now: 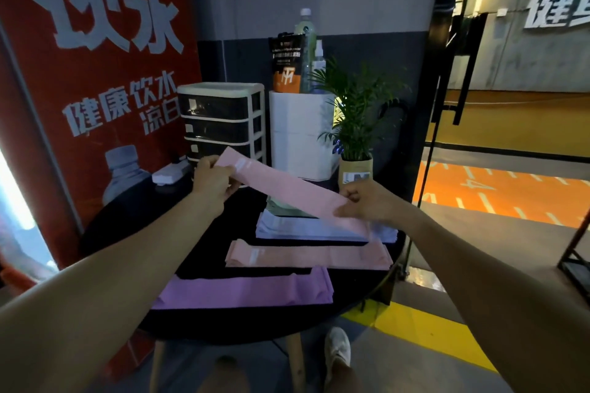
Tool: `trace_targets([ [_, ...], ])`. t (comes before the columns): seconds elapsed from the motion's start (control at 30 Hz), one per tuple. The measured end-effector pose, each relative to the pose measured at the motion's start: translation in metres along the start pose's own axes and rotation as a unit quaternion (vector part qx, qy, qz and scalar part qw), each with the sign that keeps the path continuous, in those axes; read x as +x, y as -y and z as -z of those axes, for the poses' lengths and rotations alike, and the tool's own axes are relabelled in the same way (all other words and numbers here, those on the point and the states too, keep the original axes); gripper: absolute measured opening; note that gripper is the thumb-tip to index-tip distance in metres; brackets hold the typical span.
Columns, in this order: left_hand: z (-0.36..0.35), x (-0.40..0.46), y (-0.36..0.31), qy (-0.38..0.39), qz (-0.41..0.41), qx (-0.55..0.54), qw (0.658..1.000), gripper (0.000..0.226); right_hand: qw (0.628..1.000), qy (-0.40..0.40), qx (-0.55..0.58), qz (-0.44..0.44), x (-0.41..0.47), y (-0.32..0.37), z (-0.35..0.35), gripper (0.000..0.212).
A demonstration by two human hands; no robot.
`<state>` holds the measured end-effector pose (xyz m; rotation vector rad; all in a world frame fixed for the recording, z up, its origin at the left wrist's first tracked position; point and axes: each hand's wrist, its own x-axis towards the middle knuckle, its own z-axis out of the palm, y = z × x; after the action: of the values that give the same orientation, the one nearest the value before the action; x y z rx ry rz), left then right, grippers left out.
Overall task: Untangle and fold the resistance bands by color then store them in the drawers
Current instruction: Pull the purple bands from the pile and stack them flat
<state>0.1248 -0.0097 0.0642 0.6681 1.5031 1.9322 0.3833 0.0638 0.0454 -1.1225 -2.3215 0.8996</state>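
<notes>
Pink band (pixel 281 188) held stretched flat above the round black table (pixel 127 220), slanting from 10 o'clock down to 4 o'clock. Left hand (pixel 212 175) pinching the upper end; right hand (pixel 367 201) pinching the lower end. Beneath, laid flat toward 6 o'clock: pale lavender band (pixel 303 228), peach band (pixel 306 257), purple band (pixel 249 292). Drawer unit (pixel 220 121) at 11 o'clock, potted plant (pixel 356 118) at 1 o'clock.

Three folded bands are lying in a row on the table (pixel 134 271): nearest band (pixel 245 292) at the front edge, middle band (pixel 306 257) behind it, far band (pixel 306 228) further back. The drawer unit (pixel 222 120) is standing at the back edge, with a plant (pixel 356 124) sitting to its right.
</notes>
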Motion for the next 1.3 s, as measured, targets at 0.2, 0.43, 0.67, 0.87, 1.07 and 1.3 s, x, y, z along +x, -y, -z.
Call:
trace_targets([
  [0.2,0.017,-0.013,0.027,-0.03,0.099,0.021,0.994,0.015,0.982,-0.088,0.115,-0.118,-0.027,-0.034,0.007,0.01],
  [0.43,0.032,-0.023,0.059,0.015,0.103,0.145,0.984,0.013,0.937,-0.238,0.164,-0.193,-0.033,-0.056,-0.011,0.012],
  [0.67,0.054,-0.017,0.087,0.031,0.069,0.34,0.937,0.015,0.942,-0.265,0.006,-0.208,-0.035,-0.066,-0.03,0.022],
  [0.87,0.059,-0.02,0.094,0.035,0.058,0.373,0.925,0.019,0.941,-0.268,-0.054,-0.202,-0.033,-0.071,-0.044,0.019],
  [1.07,0.06,-0.019,0.097,0.033,0.053,0.373,0.926,0.019,0.948,-0.257,-0.177,-0.06,-0.028,-0.056,-0.061,0.026],
  [1.3,0.063,-0.022,0.096,0.045,-0.005,0.421,0.906,0.013,0.973,-0.121,-0.195,-0.034,-0.024,-0.054,-0.091,0.02],
])
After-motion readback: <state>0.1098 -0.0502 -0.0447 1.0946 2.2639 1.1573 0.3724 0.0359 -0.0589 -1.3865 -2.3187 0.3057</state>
